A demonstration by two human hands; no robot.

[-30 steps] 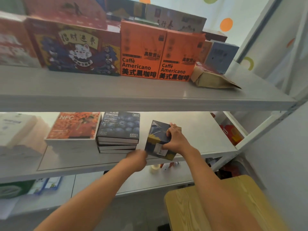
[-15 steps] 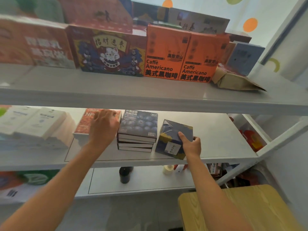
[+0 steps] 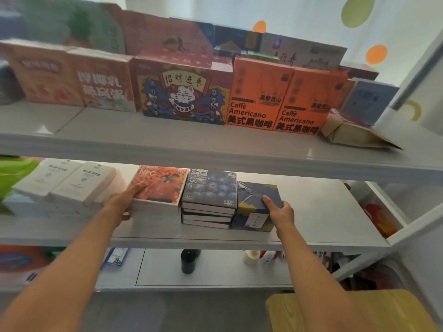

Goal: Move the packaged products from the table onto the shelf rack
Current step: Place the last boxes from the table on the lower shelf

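Note:
A dark blue and yellow box (image 3: 254, 195) stands on the middle shelf (image 3: 323, 212) of the white rack, its left side against a stack of blueberry-print boxes (image 3: 211, 188). My right hand (image 3: 279, 212) holds its right front corner, with a finger on top and the rest down the side. Left of the blueberry stack lies a red NFC box (image 3: 163, 185) on top of white boxes. My left hand (image 3: 124, 202) grips its left edge, fingers on top and thumb at the front. The wooden table (image 3: 299, 312) shows at the bottom right.
The upper shelf (image 3: 167, 140) carries a cat-print box (image 3: 182, 92), two orange Caffè Americano boxes (image 3: 259, 92) and a brown paper package (image 3: 347, 135). White boxes (image 3: 67, 180) sit at the middle shelf's left. A dark bottle (image 3: 188, 261) stands on the lower shelf.
My left hand rose from the shelf's front edge to the red NFC box's left side. The dark blue box went from angled to square against the blueberry stack, my right hand shifting to its right corner.

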